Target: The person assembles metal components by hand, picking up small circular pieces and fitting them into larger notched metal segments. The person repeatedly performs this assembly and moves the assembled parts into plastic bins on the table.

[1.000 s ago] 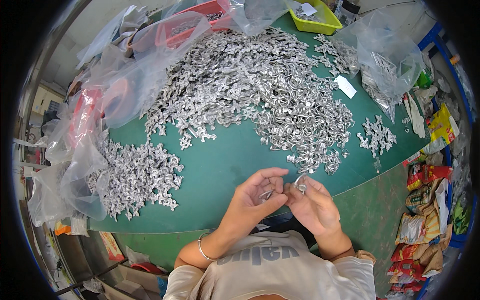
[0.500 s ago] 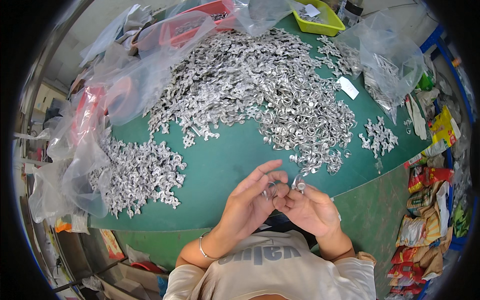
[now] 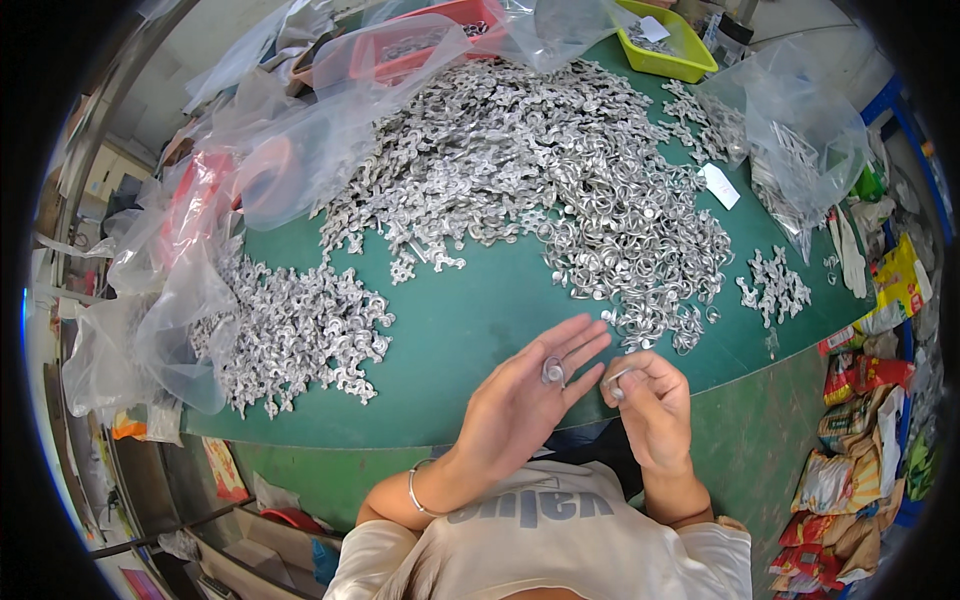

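At the counter [image 3: 470,320] edge, where bare green lies between heaps [image 3: 560,180], the left hand [image 3: 525,400] lies open under a ring [image 3: 553,372], right hand [image 3: 650,405] fingers pinch a clip [image 3: 617,382], and a yellow tray [image 3: 665,45] holds parts.

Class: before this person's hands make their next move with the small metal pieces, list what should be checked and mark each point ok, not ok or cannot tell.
1. Left hand has a small metal ring on its open palm: ok.
2. Right hand pinches a small metal part: ok.
3. The two parts are joined: not ok, apart.
4. Large pile of metal parts near the hands: ok.
5. Parts undamaged: cannot tell.
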`<state>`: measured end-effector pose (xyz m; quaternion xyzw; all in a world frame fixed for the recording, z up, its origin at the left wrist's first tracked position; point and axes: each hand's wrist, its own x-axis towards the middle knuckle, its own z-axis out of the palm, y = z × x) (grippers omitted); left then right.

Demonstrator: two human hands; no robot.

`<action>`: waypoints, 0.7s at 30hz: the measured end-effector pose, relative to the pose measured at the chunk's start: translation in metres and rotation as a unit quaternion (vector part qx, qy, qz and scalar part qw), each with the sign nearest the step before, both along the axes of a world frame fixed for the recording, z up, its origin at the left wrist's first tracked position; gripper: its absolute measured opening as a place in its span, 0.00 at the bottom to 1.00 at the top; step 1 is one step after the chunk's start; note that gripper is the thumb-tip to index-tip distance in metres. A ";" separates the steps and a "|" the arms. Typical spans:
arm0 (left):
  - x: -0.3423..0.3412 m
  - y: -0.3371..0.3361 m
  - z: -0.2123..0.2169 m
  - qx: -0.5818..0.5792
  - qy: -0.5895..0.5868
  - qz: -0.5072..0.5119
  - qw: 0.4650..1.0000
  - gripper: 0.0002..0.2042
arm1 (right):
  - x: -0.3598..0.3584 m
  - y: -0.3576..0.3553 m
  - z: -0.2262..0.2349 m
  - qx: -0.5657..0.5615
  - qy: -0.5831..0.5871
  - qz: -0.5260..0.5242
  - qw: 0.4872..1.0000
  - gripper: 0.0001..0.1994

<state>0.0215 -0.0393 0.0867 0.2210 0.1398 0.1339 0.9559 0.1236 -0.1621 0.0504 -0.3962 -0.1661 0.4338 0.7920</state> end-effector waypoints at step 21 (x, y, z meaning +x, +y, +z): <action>-0.005 -0.010 0.002 0.123 0.023 -0.027 0.992 0.29 | -0.006 0.003 0.013 -0.105 -0.074 0.069 0.989 0.07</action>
